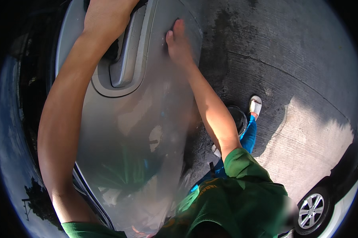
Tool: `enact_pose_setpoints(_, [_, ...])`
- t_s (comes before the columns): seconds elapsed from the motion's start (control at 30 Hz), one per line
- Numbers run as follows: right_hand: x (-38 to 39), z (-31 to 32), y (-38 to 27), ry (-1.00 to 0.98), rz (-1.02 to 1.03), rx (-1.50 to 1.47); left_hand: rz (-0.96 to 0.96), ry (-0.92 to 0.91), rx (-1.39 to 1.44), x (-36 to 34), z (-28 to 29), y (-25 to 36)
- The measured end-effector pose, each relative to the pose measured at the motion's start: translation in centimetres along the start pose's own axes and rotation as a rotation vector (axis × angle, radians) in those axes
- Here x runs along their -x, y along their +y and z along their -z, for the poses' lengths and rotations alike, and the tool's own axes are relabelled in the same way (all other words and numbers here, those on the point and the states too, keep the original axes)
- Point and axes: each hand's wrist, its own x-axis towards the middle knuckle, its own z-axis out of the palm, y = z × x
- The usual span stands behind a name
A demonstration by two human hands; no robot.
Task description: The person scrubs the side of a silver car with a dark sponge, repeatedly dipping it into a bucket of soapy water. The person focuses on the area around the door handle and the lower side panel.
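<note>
A silver car door (139,131) with a glossy, partly wet-looking surface runs up the middle. Its pull handle (127,59) sits in a recess near the top. My left hand (107,18) is above the handle at the upper edge, its fingers cut off by the frame. Something dark shows beside that hand; I cannot make out what it is. My right hand (181,45) lies against the door's right side, slightly blurred. Its thumb and a finger are apart, with nothing visible between them.
A dark bucket (237,119) stands on the grooved concrete floor (298,71) beside my leg. My white sandal (255,104) is near it. At the lower right is another vehicle's wheel (313,210). Dark car glass (12,131) reflecting sky curves along the left.
</note>
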Motion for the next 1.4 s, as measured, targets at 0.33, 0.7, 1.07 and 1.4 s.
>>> enact_pose_setpoints(0.33, [22.3,-4.8,-2.5,-0.179,0.147,0.062,0.124,0.004,-0.039,12.6,8.7,4.8])
enact_pose_setpoints(0.7, [42.1,-9.0,-3.7,-0.348,0.183,0.099,0.172,-0.005,-0.050,17.5,13.7,6.6])
enact_pose_setpoints(1.07, [12.4,-3.9,-5.5,-0.104,-0.122,0.082,0.255,-0.082,-0.073,18.3,12.2,5.3])
enact_pose_setpoints(1.4, [9.3,-5.4,-7.0,-0.094,-0.220,-0.070,0.332,-0.153,-0.074,19.6,13.9,6.0])
